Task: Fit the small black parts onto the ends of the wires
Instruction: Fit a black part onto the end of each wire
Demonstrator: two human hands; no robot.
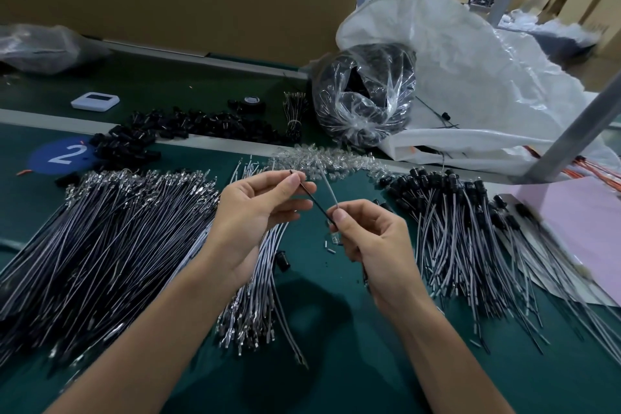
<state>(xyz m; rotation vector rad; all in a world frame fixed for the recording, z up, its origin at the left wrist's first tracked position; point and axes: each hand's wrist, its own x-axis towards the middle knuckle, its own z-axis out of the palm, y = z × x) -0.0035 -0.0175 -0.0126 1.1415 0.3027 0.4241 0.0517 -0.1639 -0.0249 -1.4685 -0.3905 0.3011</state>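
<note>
- The black wire (pixel 316 202) is pinched near its tip in the grip of the left hand (pixel 255 208) and, lower down, with a white wire (pixel 328 188), in that of the right hand (pixel 369 239).
- Its tip may be bent by a crooked push.
- The wire looks thin and limp; small black parts (pixel 134 141) are heaped well apart on the surface (pixel 336 329).

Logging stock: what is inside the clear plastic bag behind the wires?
The clear plastic bag holds a mass of black items, seen through its film. Glare and folds hide their shapes, so whether they match the loose black parts beside it cannot be told.
</note>
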